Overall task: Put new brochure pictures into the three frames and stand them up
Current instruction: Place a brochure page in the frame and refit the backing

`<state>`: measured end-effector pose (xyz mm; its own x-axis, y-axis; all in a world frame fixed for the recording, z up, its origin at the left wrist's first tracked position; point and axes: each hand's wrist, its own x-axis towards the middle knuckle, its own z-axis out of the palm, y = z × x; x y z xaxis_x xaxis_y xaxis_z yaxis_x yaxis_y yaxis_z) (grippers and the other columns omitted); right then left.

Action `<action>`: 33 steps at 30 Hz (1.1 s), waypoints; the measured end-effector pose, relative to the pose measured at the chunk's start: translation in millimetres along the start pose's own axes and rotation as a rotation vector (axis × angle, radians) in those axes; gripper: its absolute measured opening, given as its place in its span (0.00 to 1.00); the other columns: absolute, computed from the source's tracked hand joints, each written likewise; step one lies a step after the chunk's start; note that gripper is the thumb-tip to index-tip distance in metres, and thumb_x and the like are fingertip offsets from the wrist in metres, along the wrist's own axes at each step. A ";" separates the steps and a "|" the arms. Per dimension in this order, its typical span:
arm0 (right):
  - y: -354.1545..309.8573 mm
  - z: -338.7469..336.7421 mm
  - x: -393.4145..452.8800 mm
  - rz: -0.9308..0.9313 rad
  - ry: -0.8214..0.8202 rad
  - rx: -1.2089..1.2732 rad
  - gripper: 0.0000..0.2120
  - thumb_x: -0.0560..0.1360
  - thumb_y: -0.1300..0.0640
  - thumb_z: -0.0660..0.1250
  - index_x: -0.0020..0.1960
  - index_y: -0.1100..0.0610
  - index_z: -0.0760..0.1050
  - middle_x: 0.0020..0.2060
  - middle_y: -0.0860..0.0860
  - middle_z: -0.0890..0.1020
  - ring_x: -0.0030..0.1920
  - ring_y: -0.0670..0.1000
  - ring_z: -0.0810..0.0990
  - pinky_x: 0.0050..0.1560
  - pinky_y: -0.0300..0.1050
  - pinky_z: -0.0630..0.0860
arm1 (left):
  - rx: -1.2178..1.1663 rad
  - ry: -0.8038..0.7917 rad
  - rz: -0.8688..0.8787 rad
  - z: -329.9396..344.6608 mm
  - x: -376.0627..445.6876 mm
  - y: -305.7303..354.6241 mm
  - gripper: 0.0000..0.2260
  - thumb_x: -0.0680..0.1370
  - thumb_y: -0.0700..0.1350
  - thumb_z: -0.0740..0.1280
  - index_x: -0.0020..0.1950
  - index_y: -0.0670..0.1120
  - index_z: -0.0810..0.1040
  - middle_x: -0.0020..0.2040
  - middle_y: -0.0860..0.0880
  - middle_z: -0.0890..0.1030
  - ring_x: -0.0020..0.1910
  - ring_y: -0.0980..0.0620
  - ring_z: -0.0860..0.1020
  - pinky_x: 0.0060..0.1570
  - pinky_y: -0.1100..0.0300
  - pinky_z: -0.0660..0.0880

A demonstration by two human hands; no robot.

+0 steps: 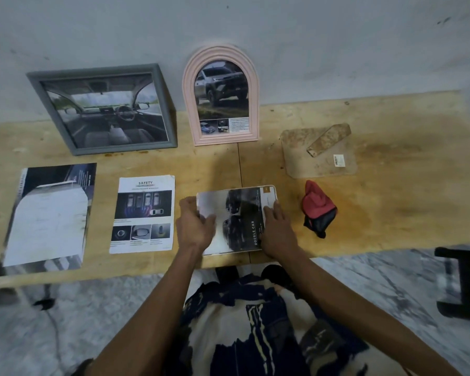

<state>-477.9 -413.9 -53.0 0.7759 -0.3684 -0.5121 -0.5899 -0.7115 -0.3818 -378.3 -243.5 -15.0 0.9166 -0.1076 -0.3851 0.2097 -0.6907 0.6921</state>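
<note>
Frames done: two of three stand against the grey wall (337, 36) at the back of the pale wooden tabletop (404, 213), namely the grey square wooden frame (36, 85) holding a car-interior picture and the pink arched frame (188, 85) holding a pickup-truck picture.
Frame in hand: the white rounded-corner rectangular frame (238, 187) lies flat near the front edge of the tabletop, a dark brochure picture (239, 218) of trucks showing in it.
Left hand (194, 223): fingers curled round the left edge of the white frame, gripping it.
Right hand (277, 229): fingers fairly straight and slightly spread, pressing on the right part of the picture.
Remaining, as judged: the brown backing board with its folding stand (319, 151) lies apart at the right, so the white frame appears not yet closed or stood up.
Legible writing: "DOUBLE CAB" runs sideways on the picture in the white frame; "SAFETY" heads the loose white brochure page (143, 214).
Illegible: small print under both headings, and the label on the backing board.
Other items: large dark brochure sheet with an arch-shaped cut-out (49, 215) at the left; red-and-black cloth (318, 208) at the right.
</note>
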 end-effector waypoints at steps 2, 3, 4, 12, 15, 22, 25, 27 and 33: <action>3.5 0.9 2.5 -0.015 0.001 0.009 0.37 0.75 0.55 0.68 0.77 0.57 0.51 0.79 0.59 0.47 0.78 0.59 0.46 0.72 0.61 0.62 | 0.002 -0.001 -0.058 -1.0 -8.0 -4.0 0.15 0.77 0.43 0.71 0.61 0.42 0.72 0.40 0.49 0.77 0.39 0.50 0.77 0.37 0.64 0.68; 4.3 0.8 3.5 -0.016 -0.006 0.007 0.37 0.75 0.55 0.68 0.77 0.57 0.51 0.79 0.59 0.47 0.78 0.59 0.47 0.73 0.59 0.62 | 0.038 -0.028 -0.071 -1.0 -11.1 -6.6 0.10 0.78 0.44 0.70 0.56 0.42 0.74 0.40 0.48 0.78 0.41 0.47 0.77 0.38 0.63 0.67; 5.3 0.9 4.6 -0.017 -0.011 0.003 0.37 0.75 0.56 0.68 0.77 0.56 0.51 0.79 0.59 0.47 0.78 0.60 0.47 0.73 0.57 0.61 | 0.067 -0.060 -0.075 -0.8 -13.8 -9.5 0.06 0.79 0.44 0.69 0.51 0.43 0.75 0.40 0.47 0.78 0.41 0.46 0.77 0.39 0.61 0.66; 3.6 -12.6 1.0 -0.013 -0.028 0.183 0.31 0.73 0.58 0.68 0.72 0.55 0.58 0.76 0.57 0.54 0.74 0.62 0.59 0.68 0.56 0.67 | -0.137 0.006 -0.041 1.1 -29.0 -3.5 0.02 0.81 0.39 0.65 0.51 0.42 0.76 0.44 0.44 0.82 0.38 0.49 0.76 0.32 0.63 0.71; 1.5 -28.6 -13.2 -0.041 0.078 0.229 0.28 0.76 0.55 0.64 0.73 0.55 0.58 0.71 0.58 0.62 0.69 0.61 0.64 0.63 0.54 0.68 | -0.204 0.059 -0.021 -4.9 -32.1 4.3 0.03 0.81 0.41 0.65 0.53 0.44 0.77 0.41 0.47 0.82 0.35 0.52 0.76 0.36 0.59 0.73; -32.7 -63.0 -25.0 -0.259 0.312 0.115 0.26 0.82 0.51 0.56 0.78 0.50 0.54 0.77 0.53 0.58 0.75 0.57 0.57 0.72 0.58 0.59 | -0.225 0.065 0.120 -39.1 -45.4 2.3 0.04 0.82 0.42 0.64 0.53 0.47 0.79 0.43 0.51 0.82 0.37 0.55 0.77 0.38 0.58 0.72; -55.7 -65.7 -23.4 -0.390 0.268 0.126 0.21 0.82 0.53 0.55 0.75 0.52 0.62 0.69 0.54 0.70 0.69 0.57 0.65 0.67 0.58 0.65 | -0.217 0.058 0.151 -57.6 -45.6 -6.2 0.06 0.82 0.42 0.65 0.54 0.45 0.81 0.45 0.50 0.83 0.39 0.57 0.78 0.41 0.57 0.73; -70.6 -62.0 -21.7 -0.410 0.231 0.159 0.16 0.83 0.54 0.55 0.69 0.52 0.68 0.61 0.54 0.77 0.61 0.56 0.71 0.61 0.54 0.69 | -0.253 0.076 0.150 -70.9 -43.9 -12.2 0.05 0.81 0.42 0.66 0.54 0.46 0.81 0.46 0.49 0.84 0.39 0.59 0.79 0.41 0.57 0.74; -123.2 -44.1 -9.7 -0.393 0.174 0.317 0.09 0.81 0.58 0.59 0.58 0.55 0.75 0.50 0.51 0.80 0.49 0.50 0.75 0.50 0.47 0.72 | -0.480 0.224 -0.054 -118.3 -23.3 -37.6 0.12 0.73 0.55 0.74 0.51 0.50 0.82 0.54 0.46 0.83 0.49 0.47 0.81 0.51 0.40 0.80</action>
<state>-402.9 -349.1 33.0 0.9618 -0.2230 -0.1587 -0.2647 -0.6104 -0.7466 -367.3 -130.4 40.3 0.9394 0.1110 -0.3243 0.3427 -0.2803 0.8967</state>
